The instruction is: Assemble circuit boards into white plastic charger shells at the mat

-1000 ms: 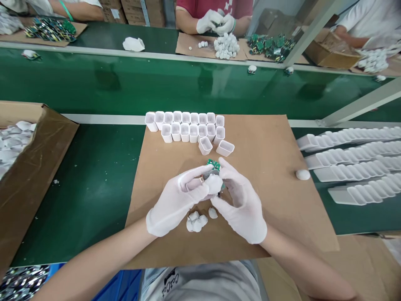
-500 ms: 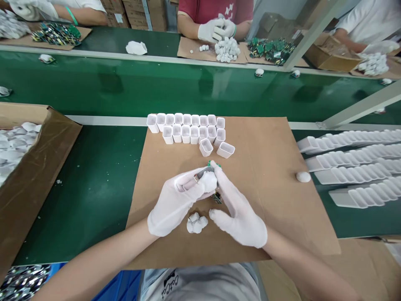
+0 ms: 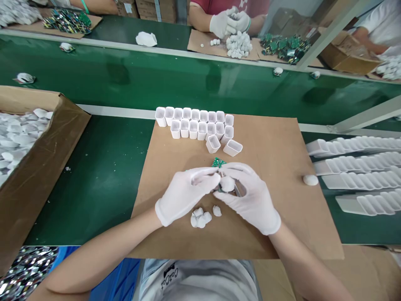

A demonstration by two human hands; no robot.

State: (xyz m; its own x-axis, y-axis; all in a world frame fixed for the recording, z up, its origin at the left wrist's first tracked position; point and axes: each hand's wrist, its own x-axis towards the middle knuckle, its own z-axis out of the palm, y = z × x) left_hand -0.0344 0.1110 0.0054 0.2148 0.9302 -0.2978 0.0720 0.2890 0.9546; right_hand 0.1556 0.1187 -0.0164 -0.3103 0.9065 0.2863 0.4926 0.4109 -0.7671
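While both gloved hands meet over the brown cardboard sheet (image 3: 282, 167), the step in hand appears to be close fingertip handling of one small assembly.

Item: green circuit board (image 3: 218, 162), projecting beyond the fingertips; white rounded piece (image 3: 227, 184) beside it, between the hands. Whether the two are joined cannot be told.

Left hand (image 3: 188, 188): fingers nearly closed at the assembly's left side; its exact grip is hidden.

Right hand (image 3: 255, 196): thumb and fingers curved around the assembly, holding it, a grey edge showing in the gap.

Near the wrists: white lump cluster (image 3: 201, 218), with a single white lump (image 3: 216, 210) just beside it.

Beyond: rows of white cups (image 3: 193, 129), open ends up; two nearer cups, one tilted (image 3: 233, 148).

Next move, as judged: calls for steady support from the right hand, light finger pressure, and a clear view of the board's seating against the white piece.
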